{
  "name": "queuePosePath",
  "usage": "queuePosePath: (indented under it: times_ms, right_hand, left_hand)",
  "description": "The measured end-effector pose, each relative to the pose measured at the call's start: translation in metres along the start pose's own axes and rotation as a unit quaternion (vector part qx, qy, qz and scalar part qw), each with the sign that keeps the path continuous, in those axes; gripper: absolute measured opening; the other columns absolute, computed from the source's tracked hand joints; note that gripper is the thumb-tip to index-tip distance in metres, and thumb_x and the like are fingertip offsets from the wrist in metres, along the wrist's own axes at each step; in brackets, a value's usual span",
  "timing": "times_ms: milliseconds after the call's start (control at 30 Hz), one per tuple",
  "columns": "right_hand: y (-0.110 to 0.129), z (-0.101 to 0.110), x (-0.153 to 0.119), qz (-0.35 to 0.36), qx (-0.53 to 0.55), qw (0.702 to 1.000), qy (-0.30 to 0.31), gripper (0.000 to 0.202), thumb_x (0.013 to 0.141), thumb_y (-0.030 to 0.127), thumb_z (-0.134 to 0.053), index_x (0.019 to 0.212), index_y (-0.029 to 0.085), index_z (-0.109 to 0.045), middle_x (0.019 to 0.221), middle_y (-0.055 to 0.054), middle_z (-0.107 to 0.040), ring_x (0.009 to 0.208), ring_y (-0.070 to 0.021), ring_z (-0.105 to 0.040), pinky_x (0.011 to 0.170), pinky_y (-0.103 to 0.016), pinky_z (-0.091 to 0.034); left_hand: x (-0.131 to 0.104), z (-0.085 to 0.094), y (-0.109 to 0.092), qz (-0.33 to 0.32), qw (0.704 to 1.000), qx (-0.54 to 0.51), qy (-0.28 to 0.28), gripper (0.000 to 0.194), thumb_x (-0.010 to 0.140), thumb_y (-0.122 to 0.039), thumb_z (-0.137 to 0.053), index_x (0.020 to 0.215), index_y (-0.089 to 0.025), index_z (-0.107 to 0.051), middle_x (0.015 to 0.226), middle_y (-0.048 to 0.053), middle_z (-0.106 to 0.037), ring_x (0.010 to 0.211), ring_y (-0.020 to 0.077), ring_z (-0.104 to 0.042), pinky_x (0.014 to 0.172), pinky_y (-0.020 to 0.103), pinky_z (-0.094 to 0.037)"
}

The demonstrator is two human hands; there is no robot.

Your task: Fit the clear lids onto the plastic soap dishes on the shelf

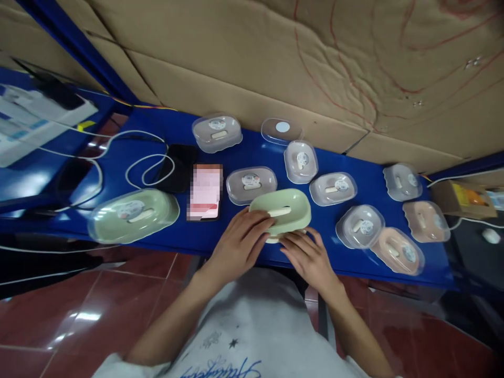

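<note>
— Where's the piece?

— Green soap dish [285,209], uncovered, at the near edge of the blue bench [252,157], directly in front of me. White bar lying in its tray.

— Room around it?

— Tight. Lidded dishes just behind and to the right; a phone [205,190] to the left. Open bench left of the phone, before the large green lidded dish [132,214].

— Hands?

— My left hand [242,244], palm down, fingers curled onto the dish's near-left rim. My right hand [309,257] flat, fingertips under its near edge. Loose contact; neither is closed round it.
</note>
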State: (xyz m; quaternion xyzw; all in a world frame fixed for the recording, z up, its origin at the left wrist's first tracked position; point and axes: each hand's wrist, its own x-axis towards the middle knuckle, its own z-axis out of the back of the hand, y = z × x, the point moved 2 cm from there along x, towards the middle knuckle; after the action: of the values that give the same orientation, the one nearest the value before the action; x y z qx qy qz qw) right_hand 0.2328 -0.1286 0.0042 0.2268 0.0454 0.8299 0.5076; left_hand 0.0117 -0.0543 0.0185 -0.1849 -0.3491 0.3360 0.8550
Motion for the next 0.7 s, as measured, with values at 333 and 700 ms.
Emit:
queuePosePath:
  times_ms: [333, 700]
  right_hand:
    - [-0.036, 0.006, -0.009, 0.004, -0.104, 0.994, 0.022, 0.056, 0.105, 0.032, -0.067, 0.159, 0.03, -0.051, 0.161, -0.011, -0.058, 0.155, -0.0294, -0.049, 0.128, -0.057, -0.037]
    - [-0.047, 0.013, 0.004, 0.054, -0.026, 0.998, 0.033, 0.039, 0.106, 0.018, -0.061, 0.145, 0.024, -0.065, 0.14, -0.013, -0.071, 0.145, -0.0269, -0.059, 0.115, -0.048, -0.056]
  left_hand:
    - [-0.011, -0.029, 0.006, -0.036, 0.989, 0.075, 0.12, 0.027, 0.111, -0.028, -0.054, 0.136, -0.023, -0.063, 0.137, 0.011, -0.07, 0.134, 0.0282, -0.064, 0.122, 0.055, -0.047]
    - [-0.015, -0.036, 0.01, -0.055, 0.991, 0.065, 0.1, 0.027, 0.108, -0.015, -0.052, 0.132, -0.018, -0.065, 0.137, 0.013, -0.069, 0.137, 0.0272, -0.063, 0.125, 0.054, -0.046]
